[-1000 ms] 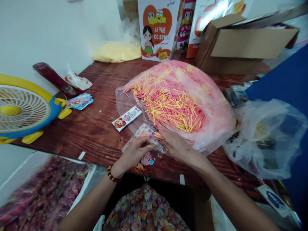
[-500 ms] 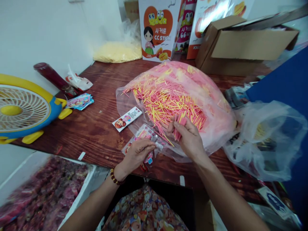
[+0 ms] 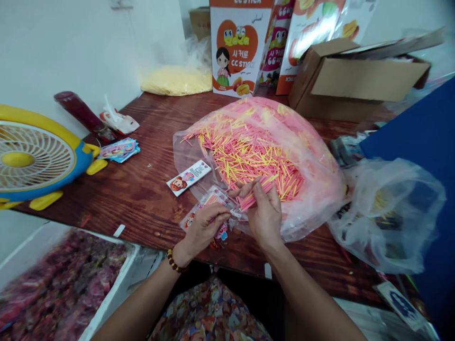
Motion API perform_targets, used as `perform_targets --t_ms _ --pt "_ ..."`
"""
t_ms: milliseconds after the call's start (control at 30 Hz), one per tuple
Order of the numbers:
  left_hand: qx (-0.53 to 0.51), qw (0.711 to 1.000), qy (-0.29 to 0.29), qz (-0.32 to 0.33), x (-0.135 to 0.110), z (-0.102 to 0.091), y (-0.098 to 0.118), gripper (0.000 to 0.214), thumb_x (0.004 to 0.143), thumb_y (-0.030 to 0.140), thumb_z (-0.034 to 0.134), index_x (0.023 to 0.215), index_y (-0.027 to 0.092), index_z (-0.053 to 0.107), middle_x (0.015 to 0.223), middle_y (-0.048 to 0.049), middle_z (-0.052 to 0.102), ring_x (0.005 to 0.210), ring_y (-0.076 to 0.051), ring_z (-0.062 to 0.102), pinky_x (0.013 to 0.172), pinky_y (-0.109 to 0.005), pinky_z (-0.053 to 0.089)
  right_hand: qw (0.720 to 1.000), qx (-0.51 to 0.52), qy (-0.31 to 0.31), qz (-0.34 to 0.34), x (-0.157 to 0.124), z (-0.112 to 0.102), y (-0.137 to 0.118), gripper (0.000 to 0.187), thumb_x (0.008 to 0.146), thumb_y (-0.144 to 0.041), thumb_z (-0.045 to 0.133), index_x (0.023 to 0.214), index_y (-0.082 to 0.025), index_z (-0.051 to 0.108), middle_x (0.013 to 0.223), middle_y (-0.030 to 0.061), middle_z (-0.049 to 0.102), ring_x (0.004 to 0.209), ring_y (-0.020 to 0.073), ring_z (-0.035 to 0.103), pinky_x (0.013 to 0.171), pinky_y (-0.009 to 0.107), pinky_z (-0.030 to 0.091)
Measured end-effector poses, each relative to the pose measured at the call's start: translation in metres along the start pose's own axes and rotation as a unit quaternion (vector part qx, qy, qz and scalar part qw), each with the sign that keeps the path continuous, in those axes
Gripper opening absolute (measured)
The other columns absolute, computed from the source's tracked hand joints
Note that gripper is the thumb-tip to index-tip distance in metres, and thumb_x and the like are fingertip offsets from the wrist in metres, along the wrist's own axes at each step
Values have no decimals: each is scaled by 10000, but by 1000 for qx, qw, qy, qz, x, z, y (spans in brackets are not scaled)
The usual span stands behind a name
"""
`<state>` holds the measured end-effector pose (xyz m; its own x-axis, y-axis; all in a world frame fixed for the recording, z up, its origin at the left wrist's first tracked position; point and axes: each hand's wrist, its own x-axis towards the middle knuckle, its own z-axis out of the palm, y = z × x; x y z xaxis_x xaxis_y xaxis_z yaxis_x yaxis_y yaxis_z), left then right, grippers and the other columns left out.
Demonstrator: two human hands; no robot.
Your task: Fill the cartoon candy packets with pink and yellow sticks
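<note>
A big clear plastic bag lies open on the wooden table, heaped with pink and yellow sticks. My right hand is closed on a small bundle of pink sticks, their tips pointing at a small printed clear pouch. My left hand pinches that pouch near the table's front edge. A flat printed pouch lies just left of the bag.
A yellow and blue fan stands at the left, with a stack of printed pouches and a dark red bottle behind it. Printed cartons, a cardboard box and an empty clear bag surround the heap. A white tray sits below.
My right hand went from the pouch up into the heap, took a bundle of pink sticks, and has brought them back down to the pouch. My left hand stayed on the pouch.
</note>
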<state>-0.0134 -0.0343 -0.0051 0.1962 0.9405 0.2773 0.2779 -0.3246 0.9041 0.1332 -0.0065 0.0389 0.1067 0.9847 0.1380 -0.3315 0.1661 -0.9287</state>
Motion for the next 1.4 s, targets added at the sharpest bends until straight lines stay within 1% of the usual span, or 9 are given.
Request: perform_targets --t_ms 200,500,667,800,867,1033,1133,1233,1400 --pt "-11 1000 0 -9 0 3 2 270 925 393 574 847 184 725 758 -44 693 694 -143 596 680 -248 460 997 -75 -3 -15 2 0 0 243 975 -455 399 842 -261 458 749 5 637 883 195 703 857 390 544" --pt "-33 998 25 -36 5 7 3 240 910 377 596 877 180 728 774 -33 704 704 -141 598 677 -239 468 999 -20 -9 33 -7 -3 7 193 950 -405 502 900 -241 591 906 33 743 1048 211 681 985 416 502" --pt "-43 998 32 -44 13 6 6 203 884 356 630 882 177 725 799 -36 709 723 -148 610 700 -249 477 987 -114 -107 45 -3 -15 -3 251 941 -409 524 1062 -229 650 1202 72 705 1220 237 595 1079 448 441" --pt "-64 996 39 -44 20 4 10 161 868 317 643 873 177 723 823 -31 711 761 -154 620 731 -252 488 980 -134 -144 16 4 -23 -14 339 973 -424 490 1272 -270 532 1354 65 625 1264 210 571 1100 446 431" --pt "-85 994 43 -51 23 5 12 151 867 306 643 864 175 719 815 -27 703 754 -149 615 722 -248 488 969 -176 -170 -16 7 -25 -20 373 994 -417 453 1342 -290 491 1390 63 596 1292 203 549 1114 448 413" --pt "-157 984 58 -66 29 6 16 136 842 278 673 888 157 713 873 -46 709 809 -161 627 772 -266 498 894 -331 -294 -74 16 -33 -35 421 948 -370 560 1357 -273 539 1428 79 559 1329 233 506 1128 454 379" --pt "-180 979 66 -66 31 3 14 145 836 287 687 885 154 717 868 -46 701 813 -159 624 775 -264 495 901 -325 -284 -49 23 -40 -39 342 925 -358 594 1250 -249 599 1252 74 668 1111 213 640 914 369 522" --pt "-176 981 58 -54 32 -3 12 160 862 304 665 899 164 731 870 -43 702 821 -156 621 786 -264 488 900 -364 -231 -59 27 -41 -43 123 896 -328 626 891 -218 682 824 12 709 742 164 647 660 277 493" --pt "-147 985 91 -6 33 -14 18 145 882 281 643 902 177 743 905 -49 706 874 -166 624 834 -284 481 896 -365 -233 -103 26 -25 -52 99 863 -288 661 802 -228 710 745 -10 702 702 157 622 662 274 451"
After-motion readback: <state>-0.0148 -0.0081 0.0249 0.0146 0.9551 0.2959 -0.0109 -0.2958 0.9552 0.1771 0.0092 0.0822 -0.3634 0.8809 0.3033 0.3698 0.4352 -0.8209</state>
